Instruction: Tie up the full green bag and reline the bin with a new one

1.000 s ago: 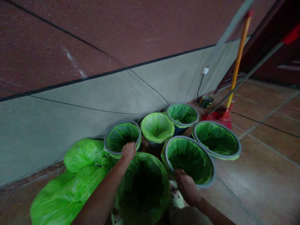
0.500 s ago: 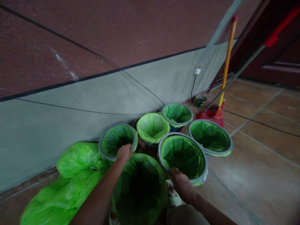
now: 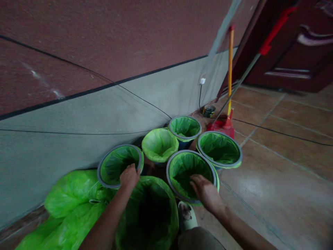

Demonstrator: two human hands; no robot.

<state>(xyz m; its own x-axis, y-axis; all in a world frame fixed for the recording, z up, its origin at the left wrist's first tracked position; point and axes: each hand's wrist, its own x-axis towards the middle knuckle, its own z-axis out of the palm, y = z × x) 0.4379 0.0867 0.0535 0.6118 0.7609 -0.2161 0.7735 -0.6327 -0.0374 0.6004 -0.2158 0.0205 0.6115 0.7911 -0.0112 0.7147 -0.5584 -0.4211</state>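
My left hand (image 3: 130, 176) is at the near right rim of a lined trash bin (image 3: 120, 147) by the wall, its fingers closed over the grey ring. My right hand (image 3: 205, 191) hovers over the near edge of another lined trash bin (image 3: 191, 152), fingers bent and apart, holding nothing I can see. Between my forearms stands a large bin with a green bag (image 3: 170, 215) draped over its edge and no ring showing. Its inside is dark. My left forearm partly covers some puffed green trash bags (image 3: 75, 198) on the floor.
Behind stand a ringless lined bin (image 3: 160, 144) and two ringed bins, one by the wall (image 3: 185, 118) and one at right (image 3: 220, 133). A red dustpan (image 3: 221, 128) and yellow-handled broom (image 3: 230, 69) stand beyond. Black cables run along the wall and floor. My shoe (image 3: 187, 217) is below.
The view has swung right, so things sit further left. My right hand has come off the near bin's rim and lifted over its opening. My left hand stays at the left bin's rim.
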